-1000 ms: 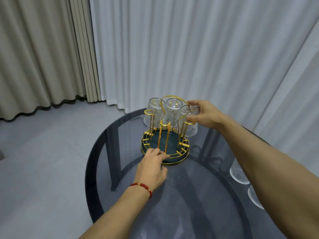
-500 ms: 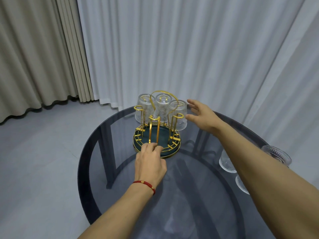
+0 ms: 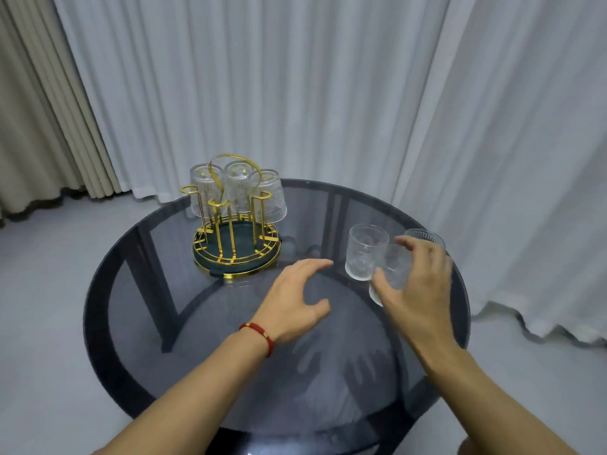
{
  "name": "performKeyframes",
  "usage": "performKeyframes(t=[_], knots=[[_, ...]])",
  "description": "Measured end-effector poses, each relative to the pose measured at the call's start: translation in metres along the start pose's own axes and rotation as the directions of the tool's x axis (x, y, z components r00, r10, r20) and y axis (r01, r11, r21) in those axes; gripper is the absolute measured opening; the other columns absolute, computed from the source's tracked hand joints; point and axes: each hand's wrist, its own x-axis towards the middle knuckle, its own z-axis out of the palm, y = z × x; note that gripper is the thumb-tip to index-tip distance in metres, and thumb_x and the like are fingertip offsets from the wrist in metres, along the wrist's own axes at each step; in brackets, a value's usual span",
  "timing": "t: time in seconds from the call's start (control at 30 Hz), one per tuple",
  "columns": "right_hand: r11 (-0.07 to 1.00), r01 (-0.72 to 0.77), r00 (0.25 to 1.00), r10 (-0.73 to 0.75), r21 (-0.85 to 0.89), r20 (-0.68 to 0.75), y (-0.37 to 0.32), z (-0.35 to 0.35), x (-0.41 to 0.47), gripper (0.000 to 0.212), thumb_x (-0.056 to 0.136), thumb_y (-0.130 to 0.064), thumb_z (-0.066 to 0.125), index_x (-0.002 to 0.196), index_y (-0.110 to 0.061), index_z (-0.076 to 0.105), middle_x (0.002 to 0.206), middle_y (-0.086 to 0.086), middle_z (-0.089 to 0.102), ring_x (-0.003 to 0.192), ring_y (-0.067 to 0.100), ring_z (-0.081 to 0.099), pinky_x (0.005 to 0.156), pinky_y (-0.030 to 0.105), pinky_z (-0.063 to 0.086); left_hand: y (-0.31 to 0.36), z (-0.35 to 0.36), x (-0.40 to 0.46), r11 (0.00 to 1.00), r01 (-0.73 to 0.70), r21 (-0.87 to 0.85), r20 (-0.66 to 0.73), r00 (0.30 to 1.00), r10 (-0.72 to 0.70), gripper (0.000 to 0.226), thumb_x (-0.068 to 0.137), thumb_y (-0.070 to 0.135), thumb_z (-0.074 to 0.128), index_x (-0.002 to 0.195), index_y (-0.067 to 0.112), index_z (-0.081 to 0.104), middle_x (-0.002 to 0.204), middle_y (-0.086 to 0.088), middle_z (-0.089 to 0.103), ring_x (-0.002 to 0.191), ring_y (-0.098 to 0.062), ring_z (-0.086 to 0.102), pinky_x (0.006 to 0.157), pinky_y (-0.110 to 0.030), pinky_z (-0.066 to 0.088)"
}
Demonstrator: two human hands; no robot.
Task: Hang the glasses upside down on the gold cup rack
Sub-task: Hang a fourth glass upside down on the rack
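- Left hand (image 3: 295, 298): hovers over the dark glass tabletop (image 3: 203, 349), fingers spread and curved, holding nothing; red bracelet (image 3: 259, 333) on the wrist.
- Right hand (image 3: 417, 290): fingers spread around an upright glass (image 3: 392, 274); contact cannot be confirmed.
- Second glass (image 3: 363, 251): upright on the tabletop, just left of the right hand. Third glass (image 3: 423, 236): mostly hidden behind the fingers.
- Rack (image 3: 236, 247): gold wire on a dark green round base, far left of the tabletop. Three glasses (image 3: 238, 188) hang inverted on its rear pegs; front pegs bare.
- Curtains (image 3: 295, 77): behind the tabletop.
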Motion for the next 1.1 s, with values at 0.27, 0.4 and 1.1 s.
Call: performKeyframes(t=[0.27, 0.4, 1.1], knots=[[0.806, -0.553, 0.825, 0.496, 0.211, 0.271, 0.038, 0.020, -0.001, 0.108, 0.077, -0.042, 0.086, 0.158, -0.009, 0.023, 0.162, 0.014, 0.037, 0.147, 0.035, 0.038, 0.118, 0.048, 0.038, 0.017, 0.017, -0.008, 0.992, 0.085, -0.092, 0.059, 0.995, -0.079, 0.068, 0.083, 0.028, 0.069, 0.144, 0.041, 0.044, 0.142, 0.014, 0.052, 0.131, -0.008, 0.047, 0.107, -0.032, 0.044], [0.819, -0.543, 0.834, 0.499, 0.185, 0.235, 0.047, 0.027, 0.002, 0.093, 0.078, -0.043, 0.083, 0.153, -0.013, 0.036, 0.155, 0.009, 0.049, 0.143, 0.035, 0.039, 0.113, 0.049, 0.040, 0.017, 0.022, -0.012, 0.986, 0.102, -0.131, 0.056, 0.994, -0.096, 0.066, 0.083, 0.028, 0.069, 0.143, 0.040, 0.045, 0.139, 0.013, 0.055, 0.125, -0.007, 0.050, 0.099, -0.028, 0.046], [0.521, -0.644, 0.613, -0.087, 0.560, 0.785, -0.039, 0.067, -0.011, 0.077, 0.083, -0.057, 0.076, 0.150, -0.038, 0.045, 0.146, -0.001, 0.065, 0.127, 0.023, 0.069, 0.103, 0.049, 0.056, -0.007, -0.064, -0.015, 0.718, 0.201, -0.666, -0.109, 0.926, -0.361, 0.052, 0.078, 0.027, 0.085, 0.125, 0.023, 0.062, 0.117, -0.010, 0.068, 0.105, -0.023, 0.071, 0.073, -0.051, 0.065]])
